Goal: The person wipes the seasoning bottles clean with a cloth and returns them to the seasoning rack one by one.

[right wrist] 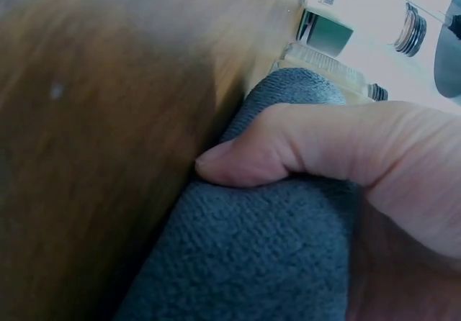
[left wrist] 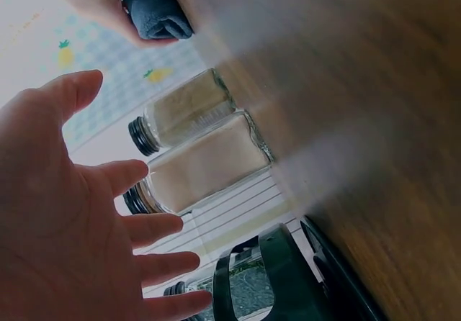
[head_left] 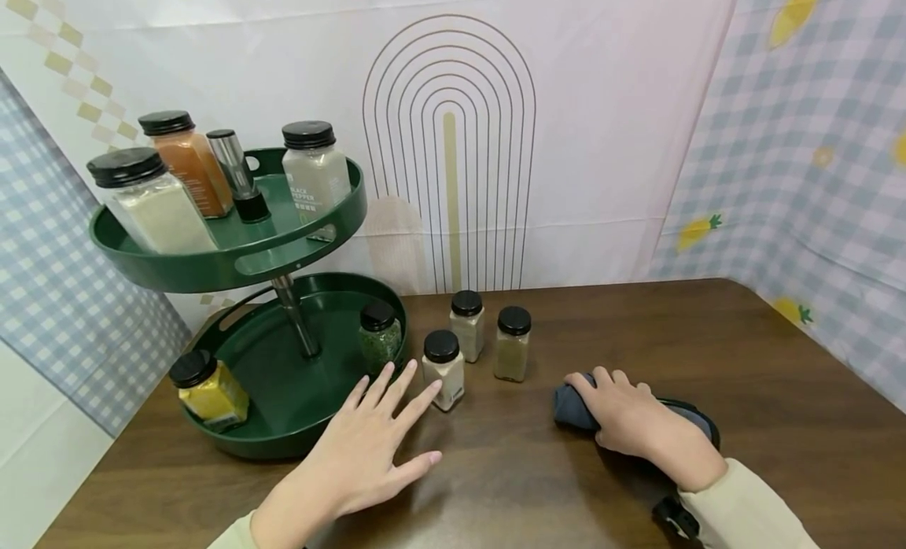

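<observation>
My right hand (head_left: 626, 415) grips a folded grey-blue cloth (head_left: 572, 407) on the wooden table; the right wrist view shows the thumb pressed into the textured cloth (right wrist: 252, 242). Part of it is hidden under the hand and forearm. My left hand (head_left: 368, 447) has its fingers spread and holds nothing. It hovers near a jar of pale powder (head_left: 443, 372) and the front right of a green two-tier tray (head_left: 283, 447). Whether a fingertip touches that jar I cannot tell. Behind stand two more black-capped spice jars, one greyish (head_left: 467, 329) and one tan (head_left: 512, 346).
The lower tier bears a yellow spice jar (head_left: 215, 396) and a green herb jar (head_left: 380, 337). On the upper tier stand a cream powder jar (head_left: 159, 211), an orange one (head_left: 193, 171), a metal cylinder (head_left: 233, 167) and a black pepper jar (head_left: 314, 175). A patterned cloth backdrop (head_left: 602, 140) rises behind.
</observation>
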The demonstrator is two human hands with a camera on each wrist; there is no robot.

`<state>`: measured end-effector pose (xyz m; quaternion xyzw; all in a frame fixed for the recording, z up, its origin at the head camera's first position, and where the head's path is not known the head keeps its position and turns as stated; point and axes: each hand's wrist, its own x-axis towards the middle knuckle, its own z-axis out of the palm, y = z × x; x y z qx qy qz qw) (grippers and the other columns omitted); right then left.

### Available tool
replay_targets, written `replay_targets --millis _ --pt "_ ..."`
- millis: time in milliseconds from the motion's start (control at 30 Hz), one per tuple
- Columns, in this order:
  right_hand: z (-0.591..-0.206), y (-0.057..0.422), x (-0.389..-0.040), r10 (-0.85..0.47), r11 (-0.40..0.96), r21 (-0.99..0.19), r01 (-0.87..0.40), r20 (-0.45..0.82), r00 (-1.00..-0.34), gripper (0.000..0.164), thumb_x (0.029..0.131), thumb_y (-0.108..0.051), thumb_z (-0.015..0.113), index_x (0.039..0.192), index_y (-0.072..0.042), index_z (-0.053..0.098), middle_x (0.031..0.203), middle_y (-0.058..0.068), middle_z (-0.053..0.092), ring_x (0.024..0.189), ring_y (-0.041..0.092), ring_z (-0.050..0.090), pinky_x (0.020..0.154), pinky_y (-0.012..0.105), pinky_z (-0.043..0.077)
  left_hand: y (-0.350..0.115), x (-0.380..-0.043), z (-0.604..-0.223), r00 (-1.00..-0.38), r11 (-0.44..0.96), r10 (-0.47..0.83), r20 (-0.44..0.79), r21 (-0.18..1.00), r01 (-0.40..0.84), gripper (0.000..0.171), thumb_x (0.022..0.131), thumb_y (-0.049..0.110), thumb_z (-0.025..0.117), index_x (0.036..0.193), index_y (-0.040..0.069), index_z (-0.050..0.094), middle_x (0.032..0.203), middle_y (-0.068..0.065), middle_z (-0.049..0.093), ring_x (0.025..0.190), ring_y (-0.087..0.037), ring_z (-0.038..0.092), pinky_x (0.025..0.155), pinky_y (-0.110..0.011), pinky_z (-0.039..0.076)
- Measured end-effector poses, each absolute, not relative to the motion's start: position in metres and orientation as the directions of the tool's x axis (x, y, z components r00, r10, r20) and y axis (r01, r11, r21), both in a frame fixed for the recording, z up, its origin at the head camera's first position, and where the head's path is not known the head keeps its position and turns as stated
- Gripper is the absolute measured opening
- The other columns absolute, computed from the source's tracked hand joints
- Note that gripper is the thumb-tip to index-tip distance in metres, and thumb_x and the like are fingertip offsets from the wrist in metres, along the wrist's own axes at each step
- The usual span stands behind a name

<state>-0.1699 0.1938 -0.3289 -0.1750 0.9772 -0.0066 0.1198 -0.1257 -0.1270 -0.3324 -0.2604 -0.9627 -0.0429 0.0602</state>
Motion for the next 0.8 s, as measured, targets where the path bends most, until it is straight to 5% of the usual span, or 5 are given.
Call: replay_targets --millis 567,800 --pt "-0.3331 0.1943 -0.1702 -0.369 0.929 -0.039 -0.368 -0.173 -0.913 0.067 0.075 -0.012 0.077 0.130 -0.011 0.040 0.121 0.022 0.045 0.108 0.043 0.046 0.070 0.056 0.042 -0.1308 -0.1288 -0.3309 -0.870 0.877 0.457 0.184 0.072 0.476 0.074 0.087 0.065 0.044 0.148 0.034 0.017 0.155 -0.002 0.019 0.140 -0.029 0.024 0.109 -0.052 0.025" --pt "-0.3335 0.1952 -0.1708 -0.370 0.929 -0.045 -0.368 -0.168 -0.914 0.065 0.075 -0.011 0.076 0.129 -0.011 0.040 0.119 0.022 0.046 0.107 0.043 0.046 0.070 0.056 0.042 -0.1251 -0.1344 -0.3289 -0.886 0.885 0.403 0.232 0.147 0.441 0.086 0.082 0.067 0.048 0.149 0.035 0.004 0.156 0.000 0.016 0.139 -0.027 0.028 0.106 -0.052 0.030"
